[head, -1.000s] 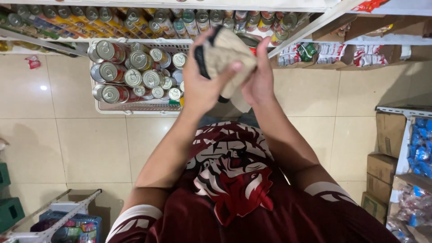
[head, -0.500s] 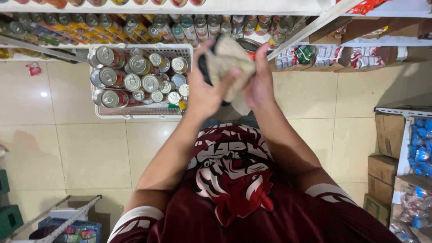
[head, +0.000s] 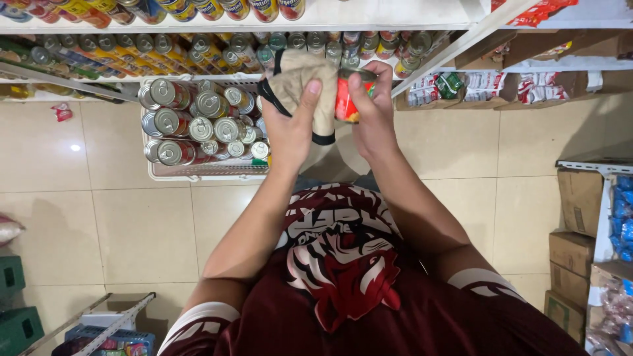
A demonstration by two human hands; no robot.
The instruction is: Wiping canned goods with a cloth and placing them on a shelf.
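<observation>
Compared with half a second ago, the cloth [head: 305, 89] has slid left, exposing a red can [head: 347, 97] that was covered before. Both forearms are raised ahead of the chest, hands side by side. The left hand [head: 290, 125] is closed on the tan, black-edged cloth, thumb pressed over it. The right hand [head: 376, 112] is wrapped around the can, fingers curled behind. Beyond them a white basket [head: 198, 173] on the floor holds stacked cans. Farther off, the shelf [head: 369, 16] carries rows of cans.
</observation>
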